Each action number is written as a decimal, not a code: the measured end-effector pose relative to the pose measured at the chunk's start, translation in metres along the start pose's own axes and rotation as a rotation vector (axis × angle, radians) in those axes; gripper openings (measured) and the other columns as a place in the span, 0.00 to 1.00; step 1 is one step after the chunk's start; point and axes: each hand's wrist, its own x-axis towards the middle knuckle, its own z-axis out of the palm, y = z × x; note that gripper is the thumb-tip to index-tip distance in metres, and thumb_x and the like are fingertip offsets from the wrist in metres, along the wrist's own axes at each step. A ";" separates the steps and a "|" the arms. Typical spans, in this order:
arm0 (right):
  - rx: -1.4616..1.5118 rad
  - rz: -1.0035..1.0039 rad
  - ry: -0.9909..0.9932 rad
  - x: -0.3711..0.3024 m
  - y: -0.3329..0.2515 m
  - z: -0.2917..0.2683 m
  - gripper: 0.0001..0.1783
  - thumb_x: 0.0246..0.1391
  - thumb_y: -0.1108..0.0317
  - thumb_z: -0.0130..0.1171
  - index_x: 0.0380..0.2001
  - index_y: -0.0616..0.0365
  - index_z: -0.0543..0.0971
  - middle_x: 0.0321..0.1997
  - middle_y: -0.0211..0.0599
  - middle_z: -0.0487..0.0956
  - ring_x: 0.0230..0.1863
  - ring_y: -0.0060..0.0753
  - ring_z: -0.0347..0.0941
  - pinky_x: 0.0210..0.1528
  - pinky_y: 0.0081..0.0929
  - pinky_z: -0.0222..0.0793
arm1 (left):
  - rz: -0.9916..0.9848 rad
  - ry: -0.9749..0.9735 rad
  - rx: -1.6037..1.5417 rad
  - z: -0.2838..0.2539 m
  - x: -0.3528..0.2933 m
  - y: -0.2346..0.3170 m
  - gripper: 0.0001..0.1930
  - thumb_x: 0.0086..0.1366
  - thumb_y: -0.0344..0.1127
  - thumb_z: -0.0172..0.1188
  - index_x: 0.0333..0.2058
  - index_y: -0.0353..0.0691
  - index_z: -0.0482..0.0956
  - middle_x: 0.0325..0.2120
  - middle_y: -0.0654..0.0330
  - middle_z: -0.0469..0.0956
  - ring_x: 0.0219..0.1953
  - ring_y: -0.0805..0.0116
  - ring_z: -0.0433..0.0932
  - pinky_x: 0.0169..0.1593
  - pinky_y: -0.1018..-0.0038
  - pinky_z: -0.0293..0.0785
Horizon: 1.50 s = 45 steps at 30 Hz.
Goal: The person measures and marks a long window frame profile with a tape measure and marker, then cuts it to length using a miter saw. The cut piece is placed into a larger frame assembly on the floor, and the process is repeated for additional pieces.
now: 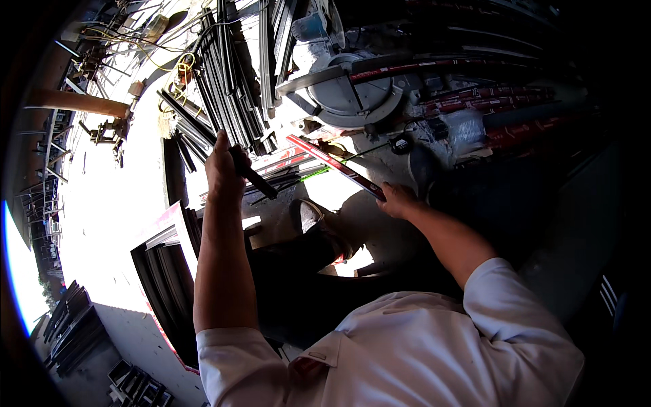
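The right hand (399, 201) is gripping a slim red-and-white strip (333, 163) slanting forward-left from it; the left hand (224, 169), a short dark bar (261, 182).

Underfoot, a concrete-like floor (95, 234), bleached white by glare at left, grey and shadowed at right. Directly on it, toward the top, a bundle of long dark bars (227, 88); just right of these, a round grey machine base (346, 102). Farther right, red-wrapped bars (491, 98) in shadow. At lower left, a stack of dark strips (73, 329).
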 end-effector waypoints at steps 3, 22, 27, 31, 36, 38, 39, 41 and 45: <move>-0.019 0.075 -0.017 0.006 0.005 0.003 0.26 0.64 0.51 0.64 0.54 0.60 0.76 0.57 0.54 0.82 0.59 0.58 0.79 0.58 0.53 0.76 | -0.085 0.056 -0.218 0.017 0.030 -0.030 0.20 0.79 0.51 0.57 0.34 0.42 0.67 0.22 0.57 0.70 0.22 0.62 0.71 0.28 0.66 0.71; 0.908 -0.315 0.490 0.074 -0.114 -0.077 0.16 0.72 0.64 0.63 0.54 0.65 0.80 0.39 0.35 0.83 0.38 0.17 0.79 0.43 0.21 0.76 | -0.372 0.057 -0.108 0.085 0.078 -0.146 0.27 0.80 0.61 0.48 0.51 0.38 0.73 0.38 0.56 0.78 0.38 0.60 0.78 0.47 0.63 0.80; 1.374 -0.217 0.287 0.119 -0.084 -0.087 0.15 0.75 0.62 0.59 0.52 0.63 0.81 0.40 0.31 0.84 0.42 0.18 0.82 0.49 0.23 0.81 | -0.205 0.218 0.544 0.036 0.135 -0.158 0.42 0.71 0.69 0.58 0.60 0.29 0.73 0.45 0.47 0.79 0.45 0.54 0.76 0.54 0.56 0.77; 1.406 -0.166 0.244 0.148 -0.045 -0.105 0.16 0.76 0.60 0.58 0.53 0.62 0.81 0.42 0.30 0.83 0.43 0.22 0.84 0.51 0.23 0.84 | 0.469 0.465 1.293 0.059 0.131 -0.135 0.48 0.64 0.64 0.66 0.64 0.24 0.68 0.62 0.32 0.68 0.67 0.38 0.66 0.69 0.51 0.65; 1.374 -0.138 0.112 0.174 -0.020 -0.135 0.17 0.77 0.59 0.57 0.54 0.62 0.81 0.45 0.33 0.83 0.43 0.24 0.84 0.51 0.26 0.83 | 0.876 -0.128 1.638 0.050 0.154 -0.106 0.34 0.69 0.66 0.62 0.55 0.38 0.82 0.55 0.51 0.80 0.62 0.47 0.74 0.70 0.52 0.61; 1.401 -0.143 0.051 0.181 -0.004 -0.142 0.17 0.77 0.59 0.57 0.54 0.63 0.81 0.45 0.34 0.83 0.43 0.25 0.84 0.51 0.26 0.83 | 0.759 -0.311 1.728 0.048 0.163 -0.102 0.33 0.70 0.66 0.61 0.51 0.38 0.83 0.51 0.53 0.82 0.58 0.50 0.77 0.70 0.53 0.61; 1.413 -0.155 0.015 0.187 0.001 -0.146 0.17 0.77 0.59 0.56 0.54 0.63 0.81 0.46 0.34 0.83 0.43 0.25 0.84 0.51 0.26 0.83 | 0.688 -0.379 1.695 0.041 0.170 -0.102 0.36 0.71 0.70 0.56 0.50 0.38 0.83 0.47 0.50 0.83 0.55 0.49 0.79 0.72 0.47 0.56; 1.412 -0.156 -0.055 0.197 0.016 -0.150 0.20 0.75 0.55 0.58 0.53 0.63 0.81 0.47 0.34 0.83 0.45 0.26 0.83 0.53 0.29 0.82 | 0.626 -0.519 1.603 0.036 0.182 -0.102 0.31 0.72 0.66 0.58 0.37 0.37 0.80 0.34 0.50 0.81 0.41 0.46 0.80 0.54 0.51 0.70; 1.300 0.003 0.247 0.218 0.038 -0.175 0.26 0.68 0.41 0.64 0.47 0.56 0.83 0.45 0.31 0.83 0.47 0.25 0.80 0.50 0.29 0.79 | 0.647 -0.412 1.565 0.027 0.198 -0.117 0.30 0.73 0.61 0.62 0.31 0.35 0.74 0.29 0.48 0.78 0.34 0.44 0.80 0.41 0.54 0.74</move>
